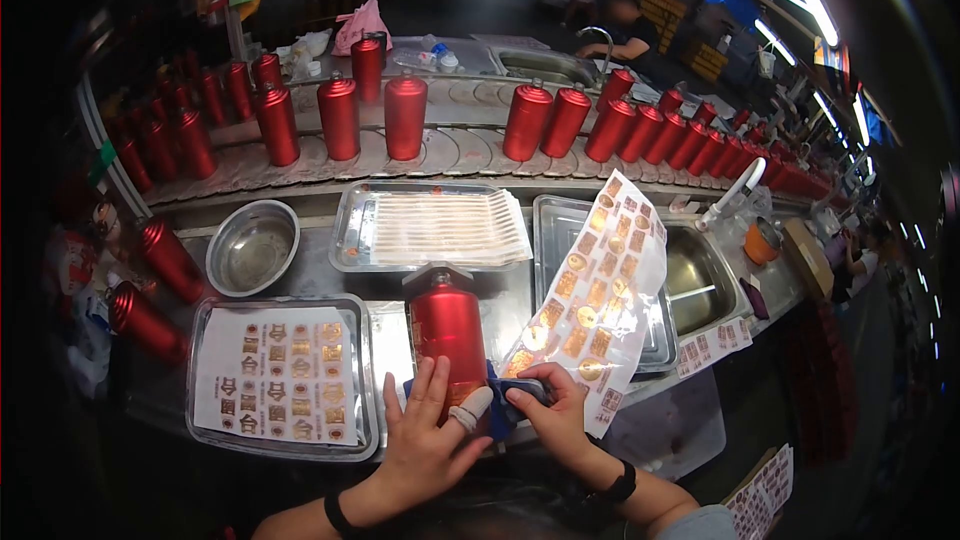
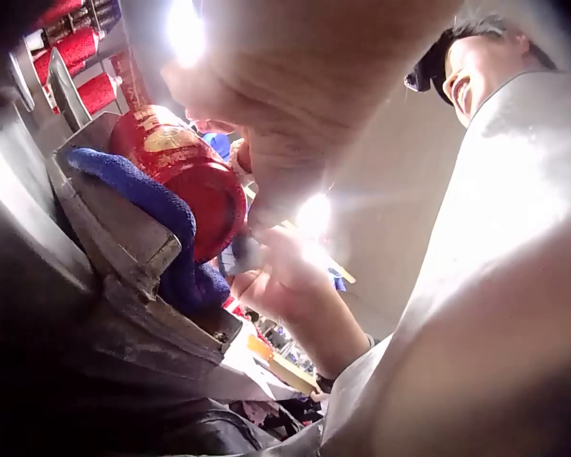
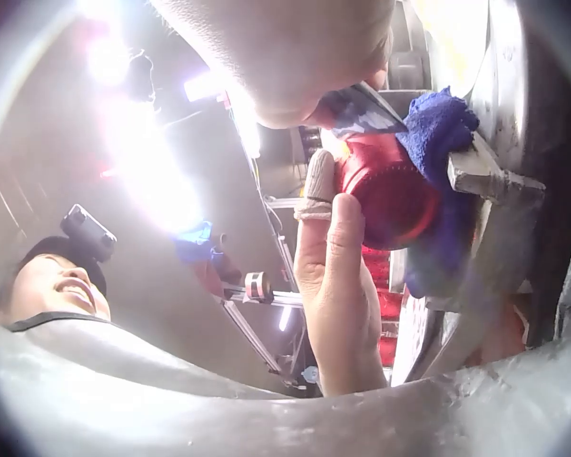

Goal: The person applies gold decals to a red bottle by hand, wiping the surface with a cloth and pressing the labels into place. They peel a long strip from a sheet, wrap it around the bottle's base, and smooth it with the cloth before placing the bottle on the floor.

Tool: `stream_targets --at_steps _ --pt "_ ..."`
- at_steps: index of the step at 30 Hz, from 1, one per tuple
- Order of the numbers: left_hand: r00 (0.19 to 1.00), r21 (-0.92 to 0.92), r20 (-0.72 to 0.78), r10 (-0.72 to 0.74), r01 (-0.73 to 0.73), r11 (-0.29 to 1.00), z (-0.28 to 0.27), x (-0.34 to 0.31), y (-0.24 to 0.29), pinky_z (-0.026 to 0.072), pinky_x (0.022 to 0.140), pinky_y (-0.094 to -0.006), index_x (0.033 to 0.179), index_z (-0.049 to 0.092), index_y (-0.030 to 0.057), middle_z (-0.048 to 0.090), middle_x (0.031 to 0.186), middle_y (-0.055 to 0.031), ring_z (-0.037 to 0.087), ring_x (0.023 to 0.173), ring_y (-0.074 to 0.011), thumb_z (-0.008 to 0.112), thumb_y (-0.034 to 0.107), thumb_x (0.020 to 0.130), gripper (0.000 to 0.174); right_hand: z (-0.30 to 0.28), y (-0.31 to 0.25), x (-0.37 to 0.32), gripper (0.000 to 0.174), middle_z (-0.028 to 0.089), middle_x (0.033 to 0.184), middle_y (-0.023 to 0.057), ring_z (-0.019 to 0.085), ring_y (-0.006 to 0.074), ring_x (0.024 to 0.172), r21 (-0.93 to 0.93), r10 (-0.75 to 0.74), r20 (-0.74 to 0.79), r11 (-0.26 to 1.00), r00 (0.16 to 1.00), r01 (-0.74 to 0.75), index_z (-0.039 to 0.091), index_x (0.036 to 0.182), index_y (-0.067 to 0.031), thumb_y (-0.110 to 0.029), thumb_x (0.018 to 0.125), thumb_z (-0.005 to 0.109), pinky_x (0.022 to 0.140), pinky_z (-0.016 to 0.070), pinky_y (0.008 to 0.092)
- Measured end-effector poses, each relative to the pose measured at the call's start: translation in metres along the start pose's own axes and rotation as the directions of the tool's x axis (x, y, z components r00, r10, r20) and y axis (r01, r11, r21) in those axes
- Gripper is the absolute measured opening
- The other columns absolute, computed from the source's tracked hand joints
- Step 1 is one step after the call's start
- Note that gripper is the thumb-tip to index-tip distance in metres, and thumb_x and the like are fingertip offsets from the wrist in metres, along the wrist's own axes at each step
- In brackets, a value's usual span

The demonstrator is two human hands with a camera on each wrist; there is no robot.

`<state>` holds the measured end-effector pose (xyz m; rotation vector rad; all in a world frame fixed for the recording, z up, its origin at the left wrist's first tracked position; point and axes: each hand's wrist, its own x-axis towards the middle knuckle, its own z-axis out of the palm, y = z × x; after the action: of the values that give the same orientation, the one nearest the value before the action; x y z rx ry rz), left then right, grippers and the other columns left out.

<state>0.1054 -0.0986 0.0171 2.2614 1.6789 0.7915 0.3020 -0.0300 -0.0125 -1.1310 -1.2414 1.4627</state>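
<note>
A red metallic bottle [image 1: 445, 325] lies in front of me on a metal rest [image 2: 114, 233] padded with blue cloth [image 2: 167, 209], its base towards me. My left hand [image 1: 425, 445] rests on the bottle's lower side with fingers extended; one finger wears a white finger cot [image 1: 470, 408]. Patches of gold print [image 2: 171, 136] show on the bottle's side. My right hand [image 1: 560, 415] pinches a dark, flat scraper-like piece [image 3: 362, 109] between thumb and fingers, right beside the bottle's base end. The piece's edge overlaps the bottle in the right wrist view.
A tray with gold stickers [image 1: 290, 375] stands left, another with white strips [image 1: 445, 230] behind the bottle. A large sticker sheet [image 1: 600, 290] lies across a right-hand tray [image 1: 655, 340], near a sink [image 1: 700, 285]. A metal bowl [image 1: 253, 248] and several red bottles [image 1: 405, 118] on a conveyor stand beyond.
</note>
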Motion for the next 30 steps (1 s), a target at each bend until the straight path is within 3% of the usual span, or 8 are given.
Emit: stream_targets --at_steps 2,5,8,11,14,18,24,30 --pt "1.0 -0.018 -0.005 -0.02 0.02 1.0 -0.002 -0.002 -0.002 0.0045 0.113 -0.0656 0.132 0.062 0.0164 0.024 0.154 -0.0327 0.024 0.145 -0.0446 0.077 0.036 0.078 0.059 0.006 0.001 0.0 0.022 0.062 0.099 0.0043 0.06 0.0103 0.09 0.012 -0.012 -0.015 1.0 1.0 0.012 0.062 0.103 -0.0011 -0.007 0.086 0.074 0.081 0.0497 0.0248" --pt "0.998 -0.04 -0.038 -0.046 0.044 0.998 0.001 -0.008 -0.007 0.0077 0.113 -0.0658 0.134 0.06 0.0168 0.024 0.154 -0.0329 0.025 0.144 -0.0457 0.078 0.031 0.076 0.063 0.01 0.005 0.0 0.019 0.064 0.096 0.0058 0.061 0.0125 0.085 -0.167 -0.211 -0.038 0.965 0.977 0.202 0.064 0.1 -0.0019 -0.007 0.085 0.075 0.077 0.0491 0.0262" --pt "0.995 -0.054 -0.071 -0.065 0.062 0.997 0.004 -0.013 -0.011 0.0101 0.113 -0.0653 0.136 0.058 0.017 0.025 0.153 -0.0335 0.026 0.144 -0.046 0.079 0.028 0.076 0.065 0.011 -0.007 -0.007 0.018 0.065 0.094 0.0089 0.061 0.0177 0.083 -0.382 -0.345 0.086 0.855 0.935 0.351 0.067 0.097 -0.0027 -0.005 0.082 0.076 0.074 0.048 0.0283" --pt "0.992 -0.069 -0.094 -0.081 0.075 0.995 0.008 -0.019 -0.015 0.0112 0.113 -0.0647 0.138 0.056 0.0172 0.025 0.153 -0.0341 0.027 0.143 -0.0461 0.079 0.026 0.075 0.067 0.013 -0.009 -0.017 0.02 0.066 0.093 0.0094 0.061 0.0213 0.083 -0.451 -0.462 0.23 0.729 0.857 0.515 0.069 0.096 -0.0037 -0.001 0.078 0.076 0.073 0.0473 0.0295" --pt "0.991 -0.082 -0.106 -0.085 0.077 0.994 0.012 -0.022 -0.018 0.0116 0.113 -0.0644 0.14 0.055 0.0175 0.025 0.152 -0.0345 0.028 0.143 -0.0459 0.079 0.024 0.075 0.069 0.014 -0.014 -0.02 0.024 0.067 0.094 0.0088 0.06 0.0228 0.084 -0.402 -0.501 0.281 0.713 0.819 0.574 0.069 0.097 -0.0043 0.003 0.075 0.076 0.072 0.0469 0.0299" --pt "0.984 -0.112 -0.144 -0.106 0.09 0.99 0.012 -0.021 -0.017 0.0156 0.111 -0.0654 0.135 0.059 0.0182 0.033 0.147 -0.0339 0.035 0.137 -0.0476 0.079 0.023 0.075 0.063 0.012 -0.013 -0.021 0.026 0.067 0.093 0.0088 0.06 0.023 0.083 -0.414 -0.485 0.294 0.712 0.824 0.567 0.069 0.097 -0.005 0.004 0.074 0.076 0.071 0.0469 0.0306" --pt "0.979 -0.127 -0.163 -0.122 0.102 0.987 0.013 -0.024 -0.02 0.0166 0.111 -0.0652 0.137 0.057 0.0162 0.034 0.147 -0.0338 0.036 0.137 -0.0471 0.078 0.019 0.074 0.067 0.016 -0.018 -0.023 0.027 0.068 0.092 0.0073 0.06 0.0221 0.08 -0.405 -0.516 0.286 0.699 0.808 0.59 0.069 0.097 -0.0051 0.004 0.073 0.077 0.07 0.0467 0.0313" --pt "0.981 -0.133 -0.155 -0.117 0.096 0.986 0.018 -0.028 -0.025 0.0149 0.113 -0.0645 0.142 0.052 0.0145 0.029 0.151 -0.033 0.031 0.142 -0.0441 0.077 0.017 0.073 0.074 0.012 -0.023 -0.015 0.025 0.07 0.092 0.0079 0.063 0.0221 0.085 -0.449 -0.477 0.213 0.727 0.853 0.519 0.07 0.098 -0.0056 0.002 0.075 0.077 0.071 0.0479 0.0301"
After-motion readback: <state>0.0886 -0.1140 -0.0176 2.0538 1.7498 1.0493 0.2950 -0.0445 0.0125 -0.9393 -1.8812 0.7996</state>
